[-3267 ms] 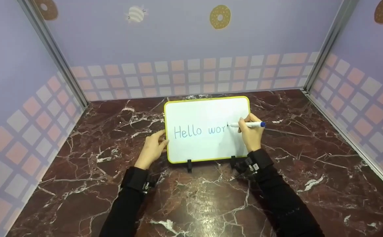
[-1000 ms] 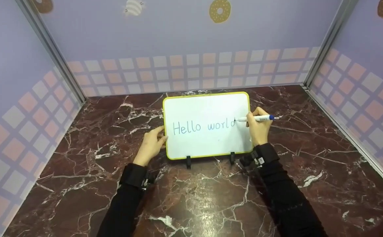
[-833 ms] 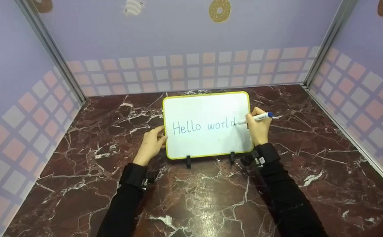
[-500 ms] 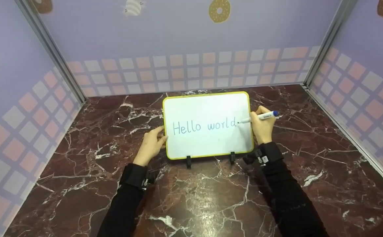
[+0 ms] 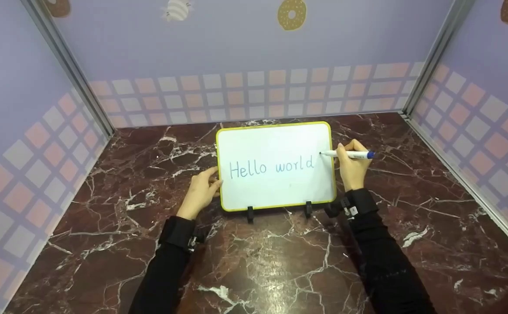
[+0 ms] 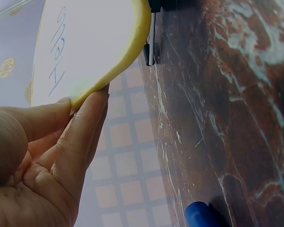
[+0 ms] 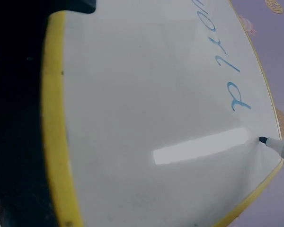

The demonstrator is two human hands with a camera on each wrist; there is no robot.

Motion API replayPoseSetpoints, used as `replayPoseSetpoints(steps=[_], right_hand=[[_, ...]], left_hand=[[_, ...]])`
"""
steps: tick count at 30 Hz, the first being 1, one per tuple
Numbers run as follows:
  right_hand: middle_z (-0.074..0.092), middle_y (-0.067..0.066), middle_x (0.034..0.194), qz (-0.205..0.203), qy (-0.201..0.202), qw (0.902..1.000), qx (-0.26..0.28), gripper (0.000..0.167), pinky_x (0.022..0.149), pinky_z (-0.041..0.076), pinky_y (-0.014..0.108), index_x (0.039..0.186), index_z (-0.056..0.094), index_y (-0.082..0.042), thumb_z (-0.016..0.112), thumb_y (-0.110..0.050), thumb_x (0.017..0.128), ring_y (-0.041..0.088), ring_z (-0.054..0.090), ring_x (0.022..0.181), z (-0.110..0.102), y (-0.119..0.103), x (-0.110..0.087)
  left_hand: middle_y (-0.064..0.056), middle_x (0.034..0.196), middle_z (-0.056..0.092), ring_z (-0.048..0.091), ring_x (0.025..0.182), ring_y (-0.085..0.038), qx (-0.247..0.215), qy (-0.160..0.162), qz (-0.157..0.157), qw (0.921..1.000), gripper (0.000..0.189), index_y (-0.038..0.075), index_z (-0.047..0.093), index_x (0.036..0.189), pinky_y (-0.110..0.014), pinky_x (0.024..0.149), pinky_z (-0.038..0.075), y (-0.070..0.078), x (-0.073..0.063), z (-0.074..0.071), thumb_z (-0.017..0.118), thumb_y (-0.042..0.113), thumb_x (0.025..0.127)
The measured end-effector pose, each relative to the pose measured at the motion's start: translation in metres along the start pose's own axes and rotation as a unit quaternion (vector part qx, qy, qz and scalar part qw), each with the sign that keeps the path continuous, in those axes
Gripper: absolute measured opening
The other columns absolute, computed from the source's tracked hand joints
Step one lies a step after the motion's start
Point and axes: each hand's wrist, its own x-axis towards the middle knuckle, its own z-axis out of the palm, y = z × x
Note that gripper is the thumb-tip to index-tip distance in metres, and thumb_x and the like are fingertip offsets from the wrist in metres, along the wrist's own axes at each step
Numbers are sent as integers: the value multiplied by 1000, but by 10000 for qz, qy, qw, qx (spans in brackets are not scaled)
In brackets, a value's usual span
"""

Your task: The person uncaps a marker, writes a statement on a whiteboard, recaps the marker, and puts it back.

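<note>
A yellow-framed whiteboard leans on a stand with two black feet, and blue writing on it reads "Hello world". My left hand pinches the board's left edge; in the left wrist view the thumb lies on the front, the fingers behind. A white marker with a blue end is in the grip of my right hand, at the board's right side. Its dark tip points at the surface just beyond the "d"; whether it touches is unclear.
Dark red marble-patterned tabletop spreads around the board. On it, in the left wrist view, lies a blue cylindrical piece, partly cut off. Lilac walls with a checked band enclose the back and both sides.
"wor" with a started stroke has become "world" as the marker and my right hand moved rightward. Lately the tip has shifted up and away from the "d". My left hand keeps its hold.
</note>
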Motion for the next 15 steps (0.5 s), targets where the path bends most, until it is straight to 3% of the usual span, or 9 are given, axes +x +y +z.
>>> replayPoseSetpoints(steps=[4,9,15], right_hand=[[49,-6,46,55,-16,9998,-179,29,38,40,16,62,40,15,56,12,86,2,48,39,-1,-1,0],[40,-11,43,48,-135,9967,-803,30,35,31,13,56,36,6,54,14,79,-1,38,35,-1,-7,0],[39,-11,43,175,-285,9959,-845,28,37,26,12,57,34,12,53,15,78,-1,35,36,-2,-13,1]], left_hand=[[-28,124,64,68,109,-38,-26,-38,-19,10000,47,0,44,147,-40,86,63,0,0,0,55,5,101],[-28,125,63,67,110,-37,-46,-45,-36,10000,47,0,44,147,-40,86,63,0,0,-1,54,5,101],[-29,124,63,67,110,-38,-35,-38,-54,10000,48,0,44,147,-39,86,63,0,0,-1,55,5,101]])
